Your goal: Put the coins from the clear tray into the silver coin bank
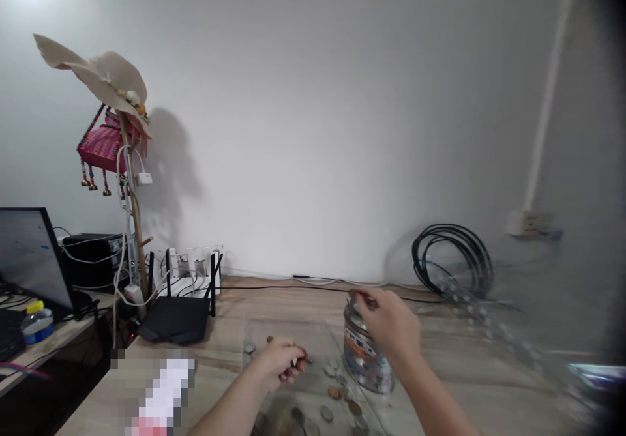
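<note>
A clear jar (364, 358) with a printed label stands on the wooden floor, partly filled with coins. Over its mouth my right hand (388, 325) pinches what looks like a coin at its fingertips. My left hand (281, 361) rests low on the floor to the jar's left, fingers curled in around something small, likely coins. Several loose coins (335, 392) lie scattered on the floor between and in front of both hands.
A black router (176, 315) with antennas and a white power strip (193, 270) sit at the wall to the left. A coil of black cable (452, 260) lies at the right. A laptop (29, 260) and a water bottle (36, 322) stand on a low desk at far left.
</note>
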Tool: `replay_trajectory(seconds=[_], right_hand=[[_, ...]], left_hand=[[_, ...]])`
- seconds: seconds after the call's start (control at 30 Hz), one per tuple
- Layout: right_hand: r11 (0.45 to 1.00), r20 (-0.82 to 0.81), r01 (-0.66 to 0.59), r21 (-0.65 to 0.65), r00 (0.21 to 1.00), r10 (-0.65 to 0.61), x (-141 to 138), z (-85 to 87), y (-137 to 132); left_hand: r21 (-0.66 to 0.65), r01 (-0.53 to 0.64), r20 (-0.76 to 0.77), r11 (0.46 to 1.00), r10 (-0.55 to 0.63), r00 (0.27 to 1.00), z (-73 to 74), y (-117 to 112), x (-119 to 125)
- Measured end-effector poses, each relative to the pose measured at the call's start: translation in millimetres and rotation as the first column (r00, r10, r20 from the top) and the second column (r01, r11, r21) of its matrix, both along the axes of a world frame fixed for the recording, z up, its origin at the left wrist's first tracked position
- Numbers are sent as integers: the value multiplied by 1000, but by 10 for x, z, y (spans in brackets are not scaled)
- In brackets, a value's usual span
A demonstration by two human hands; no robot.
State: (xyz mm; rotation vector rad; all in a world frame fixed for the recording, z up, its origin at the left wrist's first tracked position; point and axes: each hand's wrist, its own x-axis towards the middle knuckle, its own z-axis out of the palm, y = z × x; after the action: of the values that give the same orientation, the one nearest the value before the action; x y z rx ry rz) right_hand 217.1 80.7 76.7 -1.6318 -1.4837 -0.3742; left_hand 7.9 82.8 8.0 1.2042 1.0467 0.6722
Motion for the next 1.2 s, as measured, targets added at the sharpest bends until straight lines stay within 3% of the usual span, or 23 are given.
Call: replay_trajectory(seconds=[0.1, 0.2, 0.3, 0.43, 0.53, 0.63, 0.73, 0.8, 0.83, 0.93, 0.97, 1.0, 1.07, 1.2], right_hand=[[979, 47, 153, -133, 988, -148, 190, 35, 7], [946, 25, 106, -305, 994, -104, 256, 19, 55], [935, 9, 46, -352, 999, -46, 265, -8, 106], [948, 78, 45, -315, 997, -21, 285, -41, 141], [982, 133, 53, -180, 991, -29, 239, -51, 127], [997, 148, -69, 27, 987, 64, 63, -58, 77], [965, 132, -259, 37, 959, 252, -207, -104, 21], [914, 109, -394, -100, 909, 403, -385, -172, 1], [862, 84, -470, -190, 867, 491, -462, -215, -1], [636, -50, -658, -403, 710, 702, -628, -359, 25], [587, -89, -686, -431, 679, 728, -663, -402, 40], [571, -111, -693, -440, 673, 731, -690, -436, 56], [624, -107, -660, -418, 718, 688, -719, -471, 80], [799, -21, -535, -273, 834, 552, -632, -368, 72]], left_hand=[[-10, -3, -20, 1000, 3, 1000, -6, 10, -8], [2, 12, -24, 1000, -12, 1000, -14, 14, -15], [7, 9, -33, 1000, -9, 999, -11, 9, -17], [-13, -3, -22, 1000, 2, 1000, 6, 2, -10], [-43, -12, 16, 999, 13, 1000, 8, 7, -1], [-37, 17, 77, 999, -14, 997, -1, 14, 5], [8, 20, 95, 1000, -21, 995, -10, 18, 5], [34, -20, 109, 999, 16, 994, -13, 25, 2], [42, -45, 121, 998, 40, 992, -16, 30, 1], [39, -118, 165, 992, 110, 980, -24, 50, 0], [35, -135, 176, 990, 127, 976, -27, 56, 0], [31, -147, 187, 989, 139, 973, -29, 61, 0], [17, -163, 218, 986, 156, 963, -29, 68, -3], [-72, -202, 284, 977, 214, 934, -14, 67, -14]])
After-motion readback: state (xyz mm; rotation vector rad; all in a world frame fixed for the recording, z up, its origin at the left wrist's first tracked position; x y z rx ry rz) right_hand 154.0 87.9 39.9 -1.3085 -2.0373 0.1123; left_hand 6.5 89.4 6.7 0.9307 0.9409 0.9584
